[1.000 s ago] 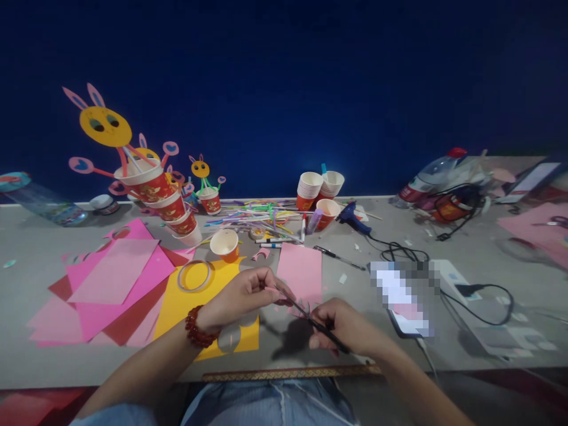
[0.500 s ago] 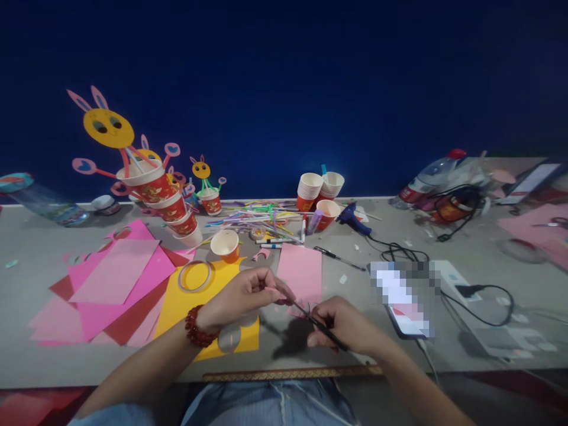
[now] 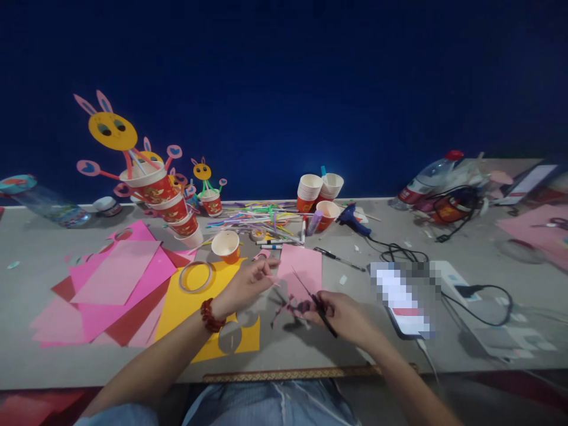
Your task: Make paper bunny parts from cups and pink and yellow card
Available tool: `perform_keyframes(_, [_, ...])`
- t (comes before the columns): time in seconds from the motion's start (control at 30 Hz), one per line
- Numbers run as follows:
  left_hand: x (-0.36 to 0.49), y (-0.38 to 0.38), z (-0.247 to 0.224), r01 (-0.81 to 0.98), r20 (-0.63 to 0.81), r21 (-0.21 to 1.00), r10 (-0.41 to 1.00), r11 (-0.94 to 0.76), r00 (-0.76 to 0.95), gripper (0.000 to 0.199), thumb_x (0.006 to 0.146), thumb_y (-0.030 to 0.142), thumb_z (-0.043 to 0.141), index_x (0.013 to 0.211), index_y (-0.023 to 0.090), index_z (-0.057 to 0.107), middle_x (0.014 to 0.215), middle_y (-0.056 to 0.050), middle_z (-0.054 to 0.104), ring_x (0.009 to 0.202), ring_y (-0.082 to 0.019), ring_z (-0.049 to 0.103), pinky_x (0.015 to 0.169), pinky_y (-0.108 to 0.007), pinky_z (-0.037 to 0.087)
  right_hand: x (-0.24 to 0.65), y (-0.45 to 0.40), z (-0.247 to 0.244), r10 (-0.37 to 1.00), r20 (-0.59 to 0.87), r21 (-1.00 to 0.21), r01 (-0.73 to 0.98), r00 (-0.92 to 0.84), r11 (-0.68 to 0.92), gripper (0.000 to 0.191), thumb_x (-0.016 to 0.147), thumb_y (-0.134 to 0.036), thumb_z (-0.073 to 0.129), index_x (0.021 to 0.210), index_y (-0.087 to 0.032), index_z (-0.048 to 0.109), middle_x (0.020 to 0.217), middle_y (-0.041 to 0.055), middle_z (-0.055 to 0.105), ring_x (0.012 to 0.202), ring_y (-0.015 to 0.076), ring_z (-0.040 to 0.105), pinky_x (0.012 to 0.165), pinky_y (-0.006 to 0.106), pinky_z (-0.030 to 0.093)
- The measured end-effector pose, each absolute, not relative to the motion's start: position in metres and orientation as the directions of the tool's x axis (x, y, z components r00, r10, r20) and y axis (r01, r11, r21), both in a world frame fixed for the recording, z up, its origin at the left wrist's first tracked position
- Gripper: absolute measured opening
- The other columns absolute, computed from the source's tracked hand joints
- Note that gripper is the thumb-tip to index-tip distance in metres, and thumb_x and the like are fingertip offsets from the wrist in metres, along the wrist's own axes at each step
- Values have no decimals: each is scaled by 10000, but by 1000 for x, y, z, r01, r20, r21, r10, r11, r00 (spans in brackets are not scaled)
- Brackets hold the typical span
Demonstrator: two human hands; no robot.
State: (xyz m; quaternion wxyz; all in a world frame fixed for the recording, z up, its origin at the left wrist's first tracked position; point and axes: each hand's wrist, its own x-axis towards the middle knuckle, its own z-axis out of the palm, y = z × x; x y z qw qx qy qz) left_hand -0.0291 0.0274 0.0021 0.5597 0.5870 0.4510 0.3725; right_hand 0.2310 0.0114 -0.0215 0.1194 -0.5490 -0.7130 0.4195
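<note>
Black scissors (image 3: pixel 326 316) are in my right hand (image 3: pixel 344 316), blades pointing up and left over a pink paper sheet (image 3: pixel 302 266). My left hand (image 3: pixel 248 287), with a red bead bracelet at the wrist, pinches a small pink paper piece (image 3: pixel 270 280) left of the blades, apart from them. Small pink paper scraps (image 3: pixel 295 307) lie on the table between the hands. Under my left forearm is yellow paper (image 3: pixel 177 313) with round holes cut in it, and a tape roll (image 3: pixel 196 277) rests on it.
Pink and red sheets (image 3: pixel 115 278) lie at left, below stacked cups with a yellow rabbit figure (image 3: pixel 113 131). Behind are straws (image 3: pixel 261 218), a single cup (image 3: pixel 226 245), cup stacks (image 3: pixel 309 192) and a blue glue gun (image 3: pixel 352 219). A phone (image 3: pixel 402 299) and cables lie right.
The scissors have come away from the pink piece, and their blades now point more steeply upward. My left hand has shifted slightly left with the piece. Scraps between the hands are more exposed.
</note>
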Motion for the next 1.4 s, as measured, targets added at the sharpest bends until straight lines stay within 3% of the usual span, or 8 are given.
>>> perform_keyframes(0.1, [-29, 29, -11, 219, -6, 974, 962, -56, 273, 212, 845, 338, 653, 728, 204, 537, 1224, -120, 681, 1185, -266, 597, 959, -364, 453, 236, 11, -29, 941, -220, -587, 805, -259, 84, 335, 820, -536, 629, 737, -212, 620, 635, -1, 609, 578, 164, 525, 499, 240, 288])
perform_keyframes(0.27, [-28, 22, -14, 224, -54, 975, 966, -5, 255, 217, 869, 378, 628, 778, 186, 583, 894, -56, 709, 785, -168, 628, 699, -262, 463, 227, 0, -37, 955, -202, -578, 814, -215, 61, 323, 807, -535, 646, 768, -217, 609, 648, -2, 637, 578, 171, 561, 509, 236, 306])
perform_keyframes(0.47, [-30, 13, -17, 201, -103, 978, 960, 50, 259, 243, 867, 405, 643, 846, 164, 630, 800, -23, 649, 707, -138, 565, 640, -242, 428, 221, -2, -37, 978, -165, -383, 922, -126, 54, 151, 854, -359, 613, 858, -209, 604, 745, 22, 712, 668, 201, 657, 525, 240, 284])
perform_keyframes(0.63, [-29, 9, -16, 183, -134, 979, 950, 84, 280, 269, 864, 426, 642, 842, 158, 620, 788, -19, 639, 716, -139, 561, 650, -242, 427, 227, 3, -32, 989, -112, -209, 975, -94, 69, 153, 891, -347, 599, 940, -203, 612, 777, 66, 742, 712, 240, 698, 522, 261, 268])
perform_keyframes(0.83, [-26, 5, -10, 174, -141, 980, 953, 96, 269, 246, 851, 403, 658, 814, 163, 619, 772, -15, 646, 711, -141, 567, 651, -241, 429, 233, 4, -33, 997, -71, -178, 984, -12, 0, 204, 893, -370, 622, 1010, -220, 549, 805, 44, 744, 715, 239, 710, 508, 261, 257])
perform_keyframes(1.1, [-26, 0, -5, 119, -160, 984, 948, 131, 276, 271, 840, 433, 657, 796, 174, 591, 774, -17, 651, 725, -151, 579, 671, -249, 431, 233, 8, -35, 998, -46, -72, 997, -45, 41, 139, 868, -332, 649, 881, -207, 590, 856, 43, 703, 670, 203, 654, 508, 280, 175])
perform_keyframes(1.3, [-27, -2, -4, 61, -157, 988, 945, 145, 288, 268, 841, 425, 667, 812, 167, 599, 787, -22, 653, 755, -155, 588, 700, -252, 439, 244, 17, -26, 985, -145, -161, 984, -97, 73, 209, 816, -398, 698, 806, -209, 610, 742, 22, 671, 671, 197, 620, 520, 273, 185])
perform_keyframes(1.4, [-28, -2, -7, 55, -159, 987, 944, 149, 290, 267, 844, 421, 667, 803, 169, 589, 794, -20, 652, 766, -158, 594, 704, -254, 445, 237, 15, -23, 983, -49, -193, 967, -177, 164, 182, 848, -380, 672, 835, -206, 622, 819, 38, 672, 704, 199, 614, 542, 273, 258])
